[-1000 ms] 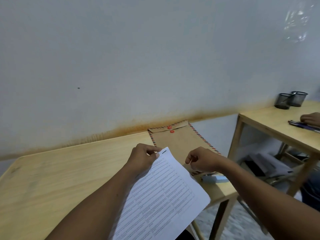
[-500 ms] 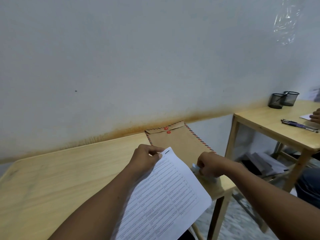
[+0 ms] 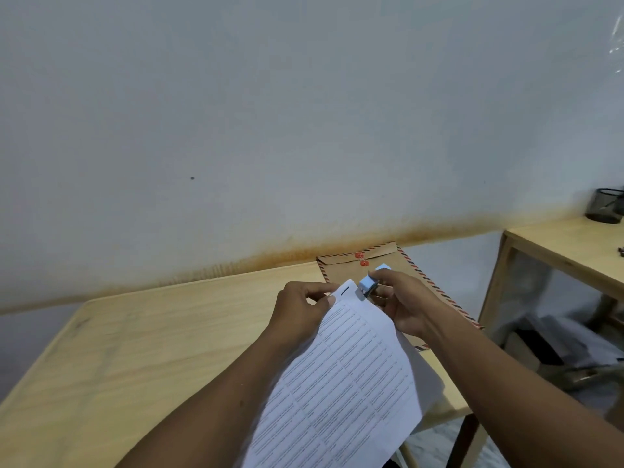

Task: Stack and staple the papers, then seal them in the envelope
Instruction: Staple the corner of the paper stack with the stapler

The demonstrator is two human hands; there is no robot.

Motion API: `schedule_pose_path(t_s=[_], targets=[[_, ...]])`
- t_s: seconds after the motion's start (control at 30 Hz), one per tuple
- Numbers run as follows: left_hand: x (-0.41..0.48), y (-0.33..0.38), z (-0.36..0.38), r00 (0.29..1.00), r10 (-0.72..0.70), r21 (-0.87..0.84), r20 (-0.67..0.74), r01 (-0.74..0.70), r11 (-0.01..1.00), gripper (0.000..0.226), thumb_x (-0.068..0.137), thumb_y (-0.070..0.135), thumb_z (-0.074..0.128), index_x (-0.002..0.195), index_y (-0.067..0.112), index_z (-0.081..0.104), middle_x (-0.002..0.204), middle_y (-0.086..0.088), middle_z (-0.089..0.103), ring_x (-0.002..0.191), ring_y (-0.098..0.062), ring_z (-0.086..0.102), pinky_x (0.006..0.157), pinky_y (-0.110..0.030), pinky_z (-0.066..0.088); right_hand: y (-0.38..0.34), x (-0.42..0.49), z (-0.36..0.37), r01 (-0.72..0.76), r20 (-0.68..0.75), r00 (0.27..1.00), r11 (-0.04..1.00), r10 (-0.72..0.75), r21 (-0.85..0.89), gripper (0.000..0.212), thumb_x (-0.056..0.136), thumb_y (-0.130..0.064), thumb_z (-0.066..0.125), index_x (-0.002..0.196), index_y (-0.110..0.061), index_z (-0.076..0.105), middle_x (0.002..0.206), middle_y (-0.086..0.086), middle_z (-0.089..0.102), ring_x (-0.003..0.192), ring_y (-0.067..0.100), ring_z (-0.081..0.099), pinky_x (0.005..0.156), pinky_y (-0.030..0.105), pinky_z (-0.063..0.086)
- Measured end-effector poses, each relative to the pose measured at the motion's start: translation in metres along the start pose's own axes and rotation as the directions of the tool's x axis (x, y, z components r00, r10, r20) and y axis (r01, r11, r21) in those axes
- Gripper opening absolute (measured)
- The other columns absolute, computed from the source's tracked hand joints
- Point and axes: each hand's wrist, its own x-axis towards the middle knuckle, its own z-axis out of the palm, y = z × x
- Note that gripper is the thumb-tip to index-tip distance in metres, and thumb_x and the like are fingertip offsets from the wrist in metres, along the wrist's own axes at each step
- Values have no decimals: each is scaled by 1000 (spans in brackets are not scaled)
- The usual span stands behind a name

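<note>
Head view: a pale wall fills the upper two thirds of the frame, with an orange-brown stain along its foot. Below it a light wooden tabletop spreads across the lower left and centre. A second table stands at the right edge with a black mesh cup on it. The papers, printed with lines of text, run from the bottom centre up toward mid-frame, lifted off the tabletop. A brown envelope with striped edges and two red buttons lies flat just behind them, right of centre, partly covered by the hands. The left hand pinches the papers' top corner between thumb and fingers. The right hand grips a small light-blue stapler at that same top edge.
</note>
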Motion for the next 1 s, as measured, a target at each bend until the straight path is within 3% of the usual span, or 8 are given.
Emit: schedule_pose_path(t_s=[0.13,0.3,0.43,0.53,0.67,0.83,1.0], targets=[[3,-4,-8,998,-29,-3,-50,29,1000,22,94,18,71,109,32,80,95,8,75,88,-17,74,88,-43,60,-1,9,11,6,47,999,999,-4,-43,42,89,-27,71,121,-3,58,108,20,67,85,30,64,67,38,53],[6,-6,-16,995,-55,-11,-81,54,998,21,93,19,72,107,34,80,95,12,74,91,-18,73,89,-44,60,-5,15,24,50,104,994,995,-42,-85,26,93,-28,68,111,-11,59,120,20,69,94,35,68,71,42,55],[10,-10,-21,993,-70,-4,-91,70,998,22,93,21,72,109,34,80,99,14,74,91,-14,72,89,-41,60,-6,14,30,58,193,981,985,-26,-163,23,94,-30,66,108,-15,58,107,19,73,88,34,68,72,42,53],[11,-11,-24,994,-67,6,-90,67,998,23,93,21,73,113,32,79,100,12,74,96,-13,70,92,-41,58,-5,15,36,90,197,979,974,-48,-209,30,91,-30,70,113,-12,59,111,15,69,91,31,68,71,41,55],[12,-13,-27,994,-49,6,-96,50,999,24,93,20,73,114,31,79,99,11,74,102,-11,67,96,-39,56,-1,19,44,128,186,979,967,-88,-221,27,89,-24,71,108,-7,62,98,14,73,80,29,69,68,38,55],[11,-13,-31,992,-63,-20,-105,61,998,23,93,22,74,113,32,79,101,11,74,101,-13,68,98,-41,56,5,26,50,234,155,967,945,-202,-228,22,89,-21,72,102,-6,63,96,19,74,76,30,70,66,36,54],[10,-14,-36,991,-71,-48,-112,66,997,22,92,20,74,110,31,80,99,10,75,102,-14,69,98,-39,55,14,31,57,333,139,940,923,-310,-194,36,85,-22,77,110,-3,60,91,21,76,71,30,72,64,35,55]])
